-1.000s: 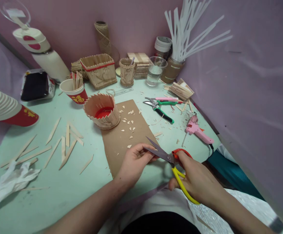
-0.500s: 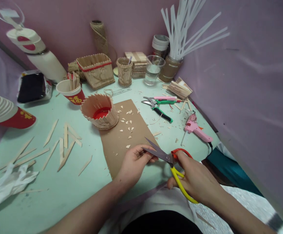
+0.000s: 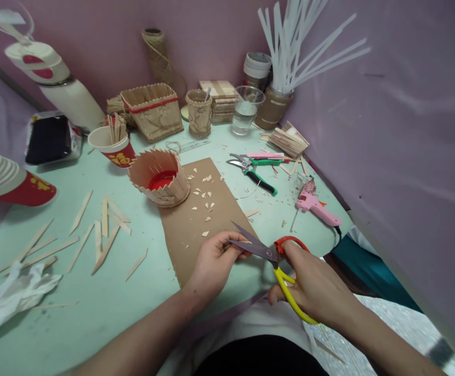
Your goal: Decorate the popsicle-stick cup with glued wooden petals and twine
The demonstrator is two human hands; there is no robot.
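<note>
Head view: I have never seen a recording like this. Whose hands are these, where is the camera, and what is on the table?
The camera sits on a person's head, looking down at their own bare hands. The right hand holds the scissors by the red and yellow handles, blades open. The left hand pinches something small at the blades; what it is cannot be told. On the table lie a brown mat with chips, loose sticks, a stick basket, green pruners and a pink glue gun.

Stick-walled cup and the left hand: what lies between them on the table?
In the head view, brown cardboard spans from stick-walled cup to left hand, strewn with small wood chips.
</note>
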